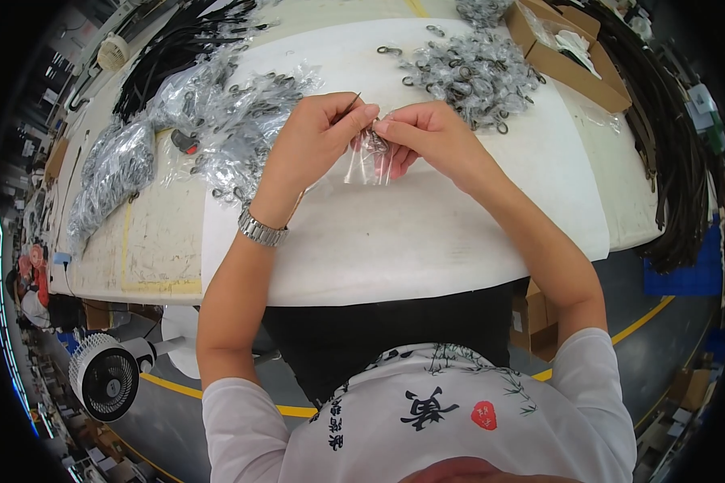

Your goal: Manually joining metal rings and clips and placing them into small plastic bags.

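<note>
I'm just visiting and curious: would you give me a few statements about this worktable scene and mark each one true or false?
1. Both hands, left hand and right hand, pinch one small clear plastic bag. True.
2. The silver metal wristwatch sits on the right wrist. False: it is on the left wrist.
3. The open brown cardboard box stands at the table's far right. True.
4. The loose pile of dark metal clasps lies left of the hands. False: it lies beyond the right hand.
5. The white round fan stands on the table. False: it stands on the floor.
</note>
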{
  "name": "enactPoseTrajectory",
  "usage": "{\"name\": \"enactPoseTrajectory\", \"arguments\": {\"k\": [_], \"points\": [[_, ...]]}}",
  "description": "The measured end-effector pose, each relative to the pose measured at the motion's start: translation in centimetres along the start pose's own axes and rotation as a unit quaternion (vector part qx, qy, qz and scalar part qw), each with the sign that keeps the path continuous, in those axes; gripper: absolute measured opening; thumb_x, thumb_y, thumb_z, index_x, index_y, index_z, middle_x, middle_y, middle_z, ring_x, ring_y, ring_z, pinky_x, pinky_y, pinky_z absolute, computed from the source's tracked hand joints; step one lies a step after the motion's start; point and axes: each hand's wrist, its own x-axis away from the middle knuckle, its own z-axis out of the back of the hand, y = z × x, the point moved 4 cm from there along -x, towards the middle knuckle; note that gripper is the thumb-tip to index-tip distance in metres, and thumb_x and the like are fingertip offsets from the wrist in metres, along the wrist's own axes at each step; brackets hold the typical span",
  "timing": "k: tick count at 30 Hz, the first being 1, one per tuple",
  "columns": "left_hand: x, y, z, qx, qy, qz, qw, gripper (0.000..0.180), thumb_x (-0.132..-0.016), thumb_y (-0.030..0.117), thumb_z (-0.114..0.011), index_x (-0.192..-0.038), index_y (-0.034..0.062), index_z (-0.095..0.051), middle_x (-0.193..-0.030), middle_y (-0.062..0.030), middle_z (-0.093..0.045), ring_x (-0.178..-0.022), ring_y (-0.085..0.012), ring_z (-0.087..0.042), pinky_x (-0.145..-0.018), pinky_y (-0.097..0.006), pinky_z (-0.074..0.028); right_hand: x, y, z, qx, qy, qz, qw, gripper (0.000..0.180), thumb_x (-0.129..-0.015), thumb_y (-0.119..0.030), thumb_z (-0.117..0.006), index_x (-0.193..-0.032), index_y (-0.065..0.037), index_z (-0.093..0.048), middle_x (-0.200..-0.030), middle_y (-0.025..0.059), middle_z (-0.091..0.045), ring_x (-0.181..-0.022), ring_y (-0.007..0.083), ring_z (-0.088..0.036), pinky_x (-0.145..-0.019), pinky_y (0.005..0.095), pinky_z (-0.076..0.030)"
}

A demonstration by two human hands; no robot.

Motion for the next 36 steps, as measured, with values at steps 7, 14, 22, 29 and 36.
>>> {"name": "enactPoseTrajectory", "arguments": {"k": [7,14,22,29,36], "points": [[0.6,0.8,-0.2,-0.072,0.104,-0.065,0.990,0.035,-0.103,0.029,-0.067,-0.082,0.0013,-0.070,-0.064,0.0044,-0.056,-0.056,-0.0039,-0.041,-0.052,-0.025,-0.032,0.1,-0.2,-0.5,-0.053,0.010,0.005,0.999,0.030,-0.102,-0.025,-0.066,-0.095,0.002,-0.074,-0.079,0.0099,-0.074,-0.065,0.0134,-0.071,-0.062,0.0258,-0.058],[0.4,0.5,-1.2,0.182,0.015,0.053,0.982,0.030,-0.105,0.029,-0.066,-0.100,0.0005,-0.070,-0.072,-0.0004,-0.065,-0.049,-0.0022,-0.039,-0.045,-0.020,-0.027,0.1,-0.2,1.9,-0.056,0.133,0.064,0.987,0.027,-0.100,-0.025,-0.069,-0.107,0.000,-0.078,-0.096,0.0064,-0.077,-0.086,0.0119,-0.070,-0.081,0.0283,-0.056],[0.6,-1.1,-2.2,0.334,-0.092,0.117,0.931,0.021,-0.102,0.020,-0.068,-0.107,0.0000,-0.067,-0.090,-0.0076,-0.072,-0.048,-0.0006,-0.039,-0.044,-0.018,-0.026,0.1,0.0,1.3,-0.062,0.123,0.068,0.988,0.032,-0.101,-0.030,-0.069,-0.117,-0.003,-0.077,-0.104,0.0034,-0.075,-0.097,0.0117,-0.068,-0.091,0.0304,-0.054],[0.9,-0.5,-2.0,0.303,-0.089,0.103,0.943,0.018,-0.101,0.017,-0.069,-0.107,0.0003,-0.067,-0.089,-0.0023,-0.071,-0.053,-0.0003,-0.042,-0.048,-0.019,-0.029,0.0,1.1,-0.1,-0.173,0.066,0.014,0.983,0.035,-0.102,-0.028,-0.067,-0.127,-0.003,-0.071,-0.110,0.0035,-0.073,-0.099,0.0111,-0.067,-0.097,0.0338,-0.054],[1.0,-0.2,-1.9,0.211,-0.091,0.094,0.969,0.021,-0.098,0.018,-0.071,-0.106,-0.0013,-0.070,-0.088,-0.0035,-0.073,-0.053,-0.0010,-0.041,-0.048,-0.019,-0.030,0.3,1.2,0.4,-0.193,0.105,0.018,0.975,0.030,-0.103,-0.027,-0.067,-0.118,-0.002,-0.074,-0.119,0.0047,-0.073,-0.108,0.0136,-0.066,-0.099,0.0354,-0.054]]}}
